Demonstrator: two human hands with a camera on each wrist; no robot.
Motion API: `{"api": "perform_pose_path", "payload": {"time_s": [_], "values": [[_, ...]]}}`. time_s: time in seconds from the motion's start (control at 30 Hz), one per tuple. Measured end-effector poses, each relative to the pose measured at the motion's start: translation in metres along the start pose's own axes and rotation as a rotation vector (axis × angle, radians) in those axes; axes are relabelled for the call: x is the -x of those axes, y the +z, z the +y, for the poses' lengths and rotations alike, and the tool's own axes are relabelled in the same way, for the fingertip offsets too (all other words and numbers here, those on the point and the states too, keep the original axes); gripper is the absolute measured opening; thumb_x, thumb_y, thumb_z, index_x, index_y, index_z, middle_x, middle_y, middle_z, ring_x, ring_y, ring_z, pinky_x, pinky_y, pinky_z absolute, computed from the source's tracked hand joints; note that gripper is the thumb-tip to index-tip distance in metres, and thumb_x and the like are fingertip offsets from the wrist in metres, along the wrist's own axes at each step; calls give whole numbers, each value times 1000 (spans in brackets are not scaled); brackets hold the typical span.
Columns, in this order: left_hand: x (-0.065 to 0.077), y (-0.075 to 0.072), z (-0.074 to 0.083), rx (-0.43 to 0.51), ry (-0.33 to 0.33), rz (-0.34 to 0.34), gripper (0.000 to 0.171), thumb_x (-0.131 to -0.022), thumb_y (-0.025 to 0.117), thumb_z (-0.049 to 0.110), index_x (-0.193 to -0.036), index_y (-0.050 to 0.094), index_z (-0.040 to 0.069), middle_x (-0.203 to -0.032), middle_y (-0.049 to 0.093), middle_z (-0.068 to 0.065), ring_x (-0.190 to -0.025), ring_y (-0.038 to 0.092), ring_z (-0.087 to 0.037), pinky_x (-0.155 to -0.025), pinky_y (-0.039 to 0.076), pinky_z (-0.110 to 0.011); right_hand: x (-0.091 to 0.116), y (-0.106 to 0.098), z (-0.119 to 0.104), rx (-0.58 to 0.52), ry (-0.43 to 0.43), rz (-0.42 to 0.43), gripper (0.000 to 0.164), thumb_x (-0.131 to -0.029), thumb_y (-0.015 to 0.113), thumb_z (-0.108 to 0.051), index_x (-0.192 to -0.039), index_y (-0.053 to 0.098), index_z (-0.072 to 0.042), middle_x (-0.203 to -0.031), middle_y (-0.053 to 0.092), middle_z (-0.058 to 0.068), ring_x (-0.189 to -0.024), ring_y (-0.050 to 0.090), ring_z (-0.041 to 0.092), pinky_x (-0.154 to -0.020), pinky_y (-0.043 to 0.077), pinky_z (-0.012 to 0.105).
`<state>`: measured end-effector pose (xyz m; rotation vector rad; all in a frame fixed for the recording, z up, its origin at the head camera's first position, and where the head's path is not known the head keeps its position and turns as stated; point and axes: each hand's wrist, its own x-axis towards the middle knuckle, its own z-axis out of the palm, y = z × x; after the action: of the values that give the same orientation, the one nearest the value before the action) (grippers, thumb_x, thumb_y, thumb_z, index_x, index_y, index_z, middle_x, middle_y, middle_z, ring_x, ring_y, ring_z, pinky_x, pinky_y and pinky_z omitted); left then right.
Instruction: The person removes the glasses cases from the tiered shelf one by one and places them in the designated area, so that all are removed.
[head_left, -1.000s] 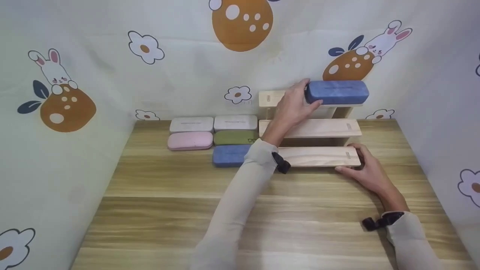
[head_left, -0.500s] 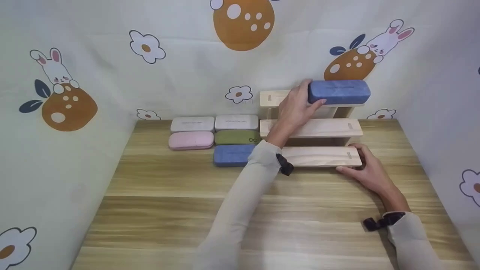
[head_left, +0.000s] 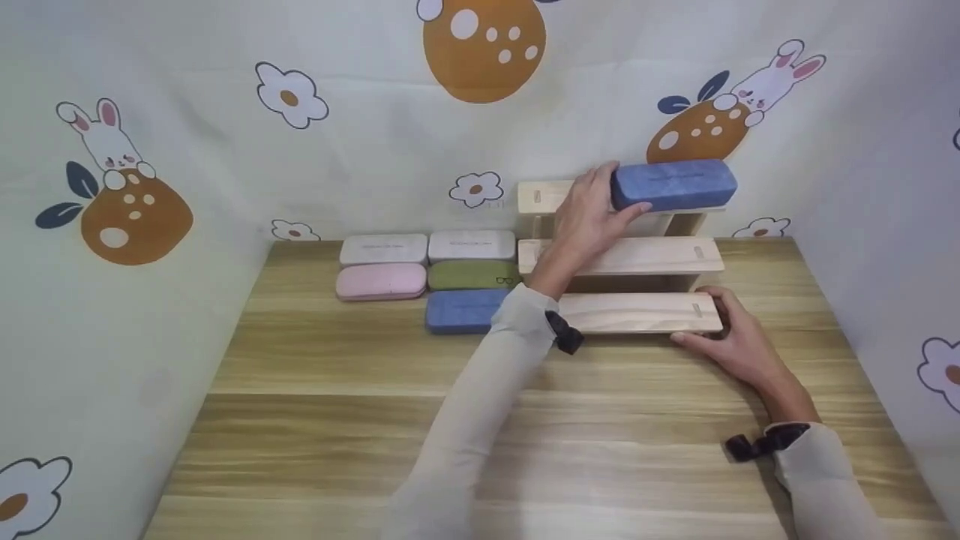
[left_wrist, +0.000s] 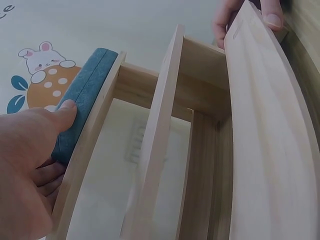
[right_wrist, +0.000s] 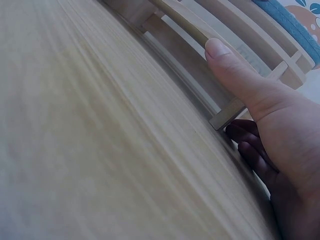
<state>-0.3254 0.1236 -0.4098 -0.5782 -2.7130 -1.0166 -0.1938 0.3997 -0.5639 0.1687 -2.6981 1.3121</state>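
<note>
A blue glasses case (head_left: 675, 184) sits at the top step of a three-step wooden rack (head_left: 637, 311), slightly tilted in the head view. My left hand (head_left: 589, 217) holds its left end, thumb on the front and fingers behind. In the left wrist view, the case (left_wrist: 87, 100) lies along the top board's edge; whether its whole underside touches is hidden. At the lowest step's right end, my right hand (head_left: 739, 341) grips the board, thumb in front. The right wrist view shows that thumb over the board's edge and the other fingers curled beside the rack's foot (right_wrist: 227, 114).
Left of the rack stand two whitish cases (head_left: 471, 245), a pink case (head_left: 381, 281), a green case (head_left: 472, 274) and another blue case (head_left: 461, 311), partly behind my left sleeve. Patterned walls enclose the wooden table (head_left: 337, 435) at the back and sides.
The blue case in my left hand has tipped a little, its right end now slightly higher than its left. My right hand stays on the rack.
</note>
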Motion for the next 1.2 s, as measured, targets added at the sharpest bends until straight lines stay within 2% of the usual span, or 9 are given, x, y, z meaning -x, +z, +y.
{"api": "perform_pose_path", "payload": {"time_s": [0.1,0.3,0.47,0.57,0.77,0.93,1.2], "values": [[2,-1,-1,23,16,-1,74,-97,78,53,-156,52,15,-156,60,-2,-145,56,-16,-121,47,-24,1,0,-2,1,8,0,80,-84,96,-28,-149,52,-12,-132,70,11,-112,59,-3,-102,37,7],[7,-4,-4,131,23,-22,72,-98,80,46,-156,51,14,-155,61,-5,-145,56,-19,-123,45,-24,2,-1,-2,21,15,-1,81,-84,97,-31,-149,52,-14,-132,70,10,-112,58,-4,-103,37,9],[11,-6,-7,194,11,-33,74,-97,81,44,-157,48,16,-153,64,-7,-140,59,-20,-119,49,-27,2,-1,1,19,-2,4,80,-84,96,-29,-149,51,-13,-131,69,8,-112,59,-3,-101,37,6],[13,-7,-10,241,13,-30,75,-95,84,41,-156,48,16,-151,65,-7,-138,61,-19,-116,51,-26,3,0,-4,0,-19,14,79,-85,96,-22,-148,51,-9,-132,69,11,-111,58,-5,-99,35,3],[17,-9,-17,326,61,17,75,-91,90,32,-152,51,10,-144,69,-9,-127,65,-17,-108,52,-20,3,0,-2,13,-17,16,81,-84,96,-20,-150,51,-9,-131,70,12,-109,58,-8,-98,35,2],[23,-10,-20,340,78,42,76,-90,91,32,-152,52,10,-143,68,-7,-121,65,-15,-104,52,-17,2,0,1,8,4,7,82,-83,97,-25,-150,51,-13,-132,71,10,-110,59,-6,-99,36,4],[33,-16,-25,334,85,41,77,-88,92,27,-152,53,10,-147,68,-9,-127,67,-18,-111,55,-22,1,-1,-3,18,31,-8,82,-84,96,-30,-151,51,-13,-135,70,12,-113,57,-5,-102,36,7]]}}
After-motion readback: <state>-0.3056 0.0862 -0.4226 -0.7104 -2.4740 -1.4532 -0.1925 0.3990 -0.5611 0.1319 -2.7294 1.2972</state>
